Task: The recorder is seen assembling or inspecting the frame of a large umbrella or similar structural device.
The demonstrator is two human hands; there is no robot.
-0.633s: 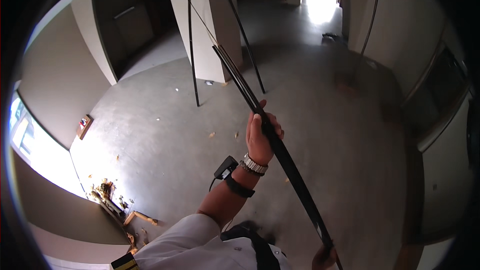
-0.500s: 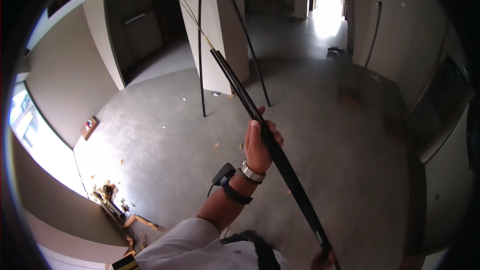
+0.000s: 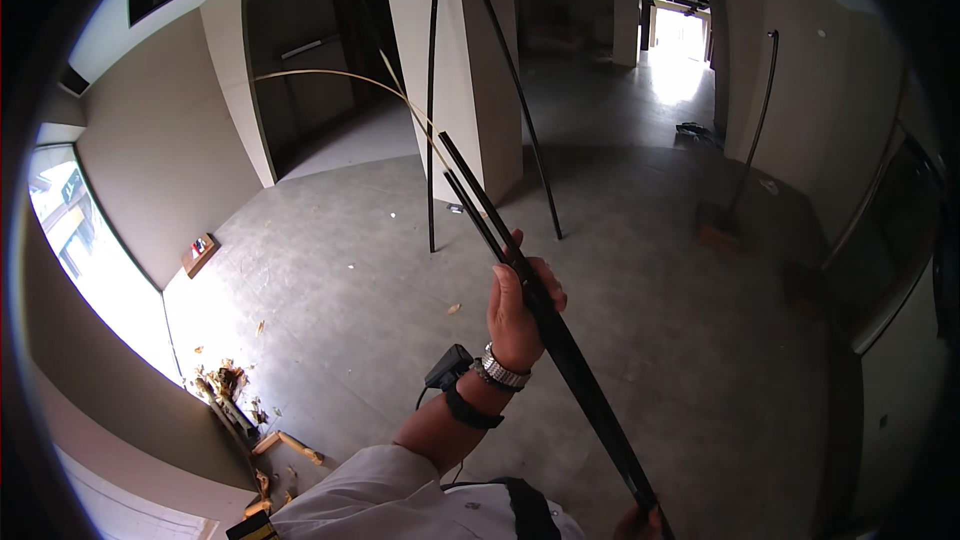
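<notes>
A long black bundle (image 3: 592, 395) slants from the lower right up toward the middle. It is thick along its lower length and splits into slim black tubes (image 3: 473, 208) at the upper end. Thin tan rods (image 3: 345, 73) stick out past the tubes; one arcs over to the left, and another points up. My left hand (image 3: 522, 312), with a metal watch on the wrist, is closed round the bundle about midway, thumb along its near side. Low at the frame's bottom edge, my right hand (image 3: 640, 522) grips the lower end, partly cut off.
Two black poles (image 3: 434, 120) (image 3: 520, 105) lean on a pale pillar (image 3: 410, 60) ahead. A long-handled broom (image 3: 755, 140) stands by the right wall. Dried debris (image 3: 225, 390) and wood pieces (image 3: 290, 445) lie near the left window. A small wooden box (image 3: 200, 253) sits by the left wall.
The black tubes have parted at their tips, and the tan rods have spread, one now bowing far left. My view has tilted up slightly. Both hands keep their hold.
</notes>
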